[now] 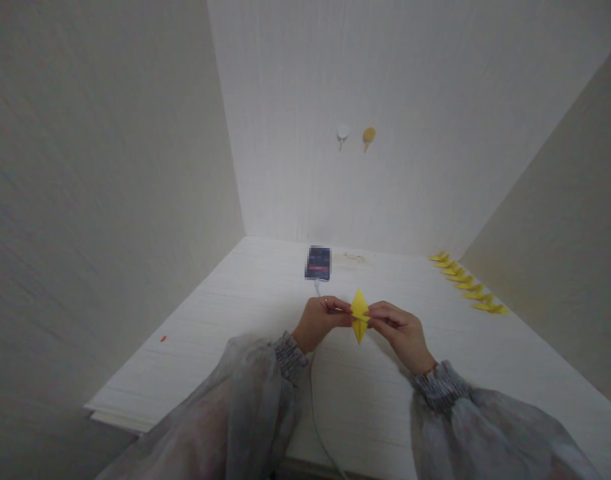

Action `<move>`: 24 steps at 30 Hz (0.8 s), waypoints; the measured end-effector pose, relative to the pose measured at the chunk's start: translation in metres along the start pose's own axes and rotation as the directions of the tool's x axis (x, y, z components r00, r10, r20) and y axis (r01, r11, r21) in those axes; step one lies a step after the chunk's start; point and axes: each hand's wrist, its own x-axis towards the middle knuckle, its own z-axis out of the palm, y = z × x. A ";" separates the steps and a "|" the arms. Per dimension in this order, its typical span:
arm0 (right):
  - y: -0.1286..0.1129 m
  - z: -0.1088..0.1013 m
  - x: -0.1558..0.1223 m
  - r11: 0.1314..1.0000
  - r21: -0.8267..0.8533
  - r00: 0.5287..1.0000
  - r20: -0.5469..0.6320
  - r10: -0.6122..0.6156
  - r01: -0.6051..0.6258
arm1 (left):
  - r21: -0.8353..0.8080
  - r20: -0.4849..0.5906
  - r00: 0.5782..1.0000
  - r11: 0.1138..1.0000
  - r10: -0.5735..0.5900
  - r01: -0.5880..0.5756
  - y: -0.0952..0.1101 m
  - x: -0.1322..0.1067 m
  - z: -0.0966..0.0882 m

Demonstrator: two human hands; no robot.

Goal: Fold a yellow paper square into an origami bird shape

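Note:
A piece of folded yellow origami paper [359,330], diamond-shaped with pointed top and bottom ends, is held upright above the white table. My left hand [322,320] pinches its left side between thumb and fingers; a ring shows on one finger. From the other side, my right hand [398,330] grips the right edge in the same way. The two hands nearly meet at the middle of the paper, where a crease or flap runs across it. Both forearms wear loose, see-through sleeves with grey knitted cuffs.
Several folded yellow paper figures [465,283] stand in a row along the right wall. A phone [318,263] lies at the back, its cable [312,393] running under my left arm to the front edge. Two hooks [368,135] hang on the back wall. A small red bit [163,339] lies left.

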 end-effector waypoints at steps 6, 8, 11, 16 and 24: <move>0.001 0.000 0.000 1.000 -0.006 1.000 -0.019 0.010 -0.010 | 0.050 -0.039 0.999 0.998 0.025 -0.023 0.000 0.000 -0.001; 0.001 0.000 -0.001 1.000 0.004 1.000 -0.021 0.021 -0.021 | 0.042 -0.023 0.998 0.998 0.056 -0.055 -0.001 0.001 -0.001; 0.001 0.000 -0.001 0.998 0.045 0.999 -0.021 0.036 -0.035 | 0.045 -0.007 0.996 0.995 0.090 -0.090 -0.001 0.001 -0.001; 0.001 0.002 0.000 0.995 0.061 0.996 -0.022 0.083 -0.081 | 0.100 -0.049 0.996 0.992 0.077 -0.072 0.000 0.001 0.000; 0.001 0.003 -0.001 0.976 0.144 0.985 -0.032 0.167 -0.161 | 0.081 -0.045 0.996 0.994 0.071 -0.067 0.002 0.001 0.003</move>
